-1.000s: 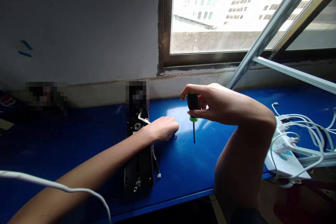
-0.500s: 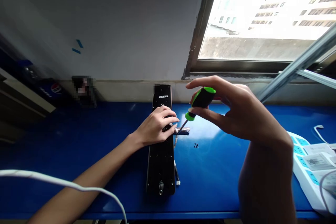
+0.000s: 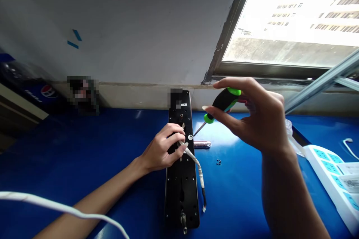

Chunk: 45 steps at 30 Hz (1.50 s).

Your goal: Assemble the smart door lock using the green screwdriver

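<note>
holding bulbous-handled screwdriver, pinching wrapped white cable, oblong hole-dotted black plate

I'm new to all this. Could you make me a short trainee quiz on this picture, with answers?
1. Which hand holds the screwdriver?
2. True or false: in the picture, the small dark parts lie left of the black panel.
3. The left hand has its fingers at: A) the power strip; B) the white-wrapped cable; C) the window frame.

Key: 1. The right hand. 2. False: they lie to its right. 3. B.
</note>
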Each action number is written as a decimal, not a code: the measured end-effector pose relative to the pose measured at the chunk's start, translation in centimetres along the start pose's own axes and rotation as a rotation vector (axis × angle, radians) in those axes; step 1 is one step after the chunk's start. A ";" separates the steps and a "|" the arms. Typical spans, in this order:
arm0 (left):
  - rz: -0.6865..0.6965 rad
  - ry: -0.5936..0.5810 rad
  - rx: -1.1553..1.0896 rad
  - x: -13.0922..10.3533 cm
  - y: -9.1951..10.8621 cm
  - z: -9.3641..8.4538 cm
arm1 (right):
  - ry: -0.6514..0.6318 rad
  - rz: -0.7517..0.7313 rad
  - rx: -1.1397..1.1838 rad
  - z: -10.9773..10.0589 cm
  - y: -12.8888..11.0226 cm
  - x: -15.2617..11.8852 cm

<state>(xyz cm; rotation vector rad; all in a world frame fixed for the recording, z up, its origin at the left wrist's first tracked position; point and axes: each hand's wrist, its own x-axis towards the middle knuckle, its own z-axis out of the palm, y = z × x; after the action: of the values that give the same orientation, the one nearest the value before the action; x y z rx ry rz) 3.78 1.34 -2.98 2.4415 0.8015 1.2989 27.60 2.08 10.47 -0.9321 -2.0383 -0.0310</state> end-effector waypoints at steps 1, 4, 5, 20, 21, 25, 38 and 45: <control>-0.010 -0.002 -0.007 0.2 0.0 0.0 | -0.007 -0.005 0.007 0.2 0.1 0.0; -0.040 0.010 -0.035 0.8 0.0 0.0 | -0.002 -0.022 0.023 0.5 0.2 0.0; -0.043 0.011 -0.047 0.9 0.0 0.0 | 0.016 -0.027 0.021 0.5 0.1 0.0; -0.121 -0.071 0.067 0.5 0.2 0.2 | 0.020 -0.020 0.064 1.0 -0.6 0.3; -0.121 -0.069 0.062 0.4 0.2 0.2 | 0.017 -0.018 0.065 1.0 -0.7 0.3; -0.115 -0.068 0.054 0.4 0.2 0.3 | 0.049 -0.006 0.044 1.3 -1.0 0.1; -0.137 -0.072 0.050 0.4 0.2 0.4 | 0.027 -0.212 -0.006 1.1 -1.7 0.0; -0.152 -0.076 0.045 0.3 0.3 0.5 | 0.250 -0.185 -0.194 2.6 -2.3 0.0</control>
<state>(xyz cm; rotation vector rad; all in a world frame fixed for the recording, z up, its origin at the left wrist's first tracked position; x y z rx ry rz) 4.39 1.30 -2.90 2.3955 0.9847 1.1382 24.34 1.28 9.58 -0.8082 -1.9031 -0.4312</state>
